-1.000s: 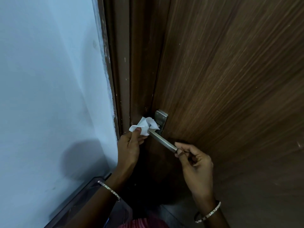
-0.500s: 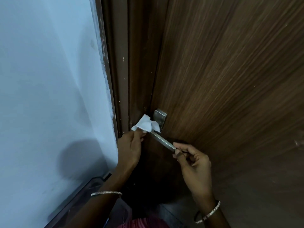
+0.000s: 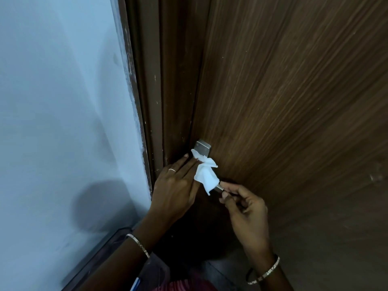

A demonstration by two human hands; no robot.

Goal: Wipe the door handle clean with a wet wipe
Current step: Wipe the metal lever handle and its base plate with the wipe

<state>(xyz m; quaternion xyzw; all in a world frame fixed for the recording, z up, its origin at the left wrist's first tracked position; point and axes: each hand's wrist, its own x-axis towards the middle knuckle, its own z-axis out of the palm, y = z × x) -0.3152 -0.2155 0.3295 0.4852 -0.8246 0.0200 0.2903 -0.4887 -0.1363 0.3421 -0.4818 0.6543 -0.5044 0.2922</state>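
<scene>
A metal lever door handle (image 3: pixel 202 148) sits low on the dark wooden door (image 3: pixel 294 101), near its left edge. Its square base plate shows above the white wet wipe (image 3: pixel 205 174), which drapes over most of the lever. My left hand (image 3: pixel 176 190) presses the wipe against the lever with flat fingers. My right hand (image 3: pixel 244 204) pinches the lever's free end (image 3: pixel 219 187) between thumb and fingertips. The middle of the lever is hidden under the wipe.
A brown door frame (image 3: pixel 155 91) runs beside the door, with a pale blue wall (image 3: pixel 63 122) to its left. A dark-rimmed container (image 3: pixel 100 255) stands by the wall at the bottom left. Both wrists wear thin bangles.
My left hand has slid the wipe from the base of the handle down along the lever toward the free end. My right hand keeps its pinch on the tip.
</scene>
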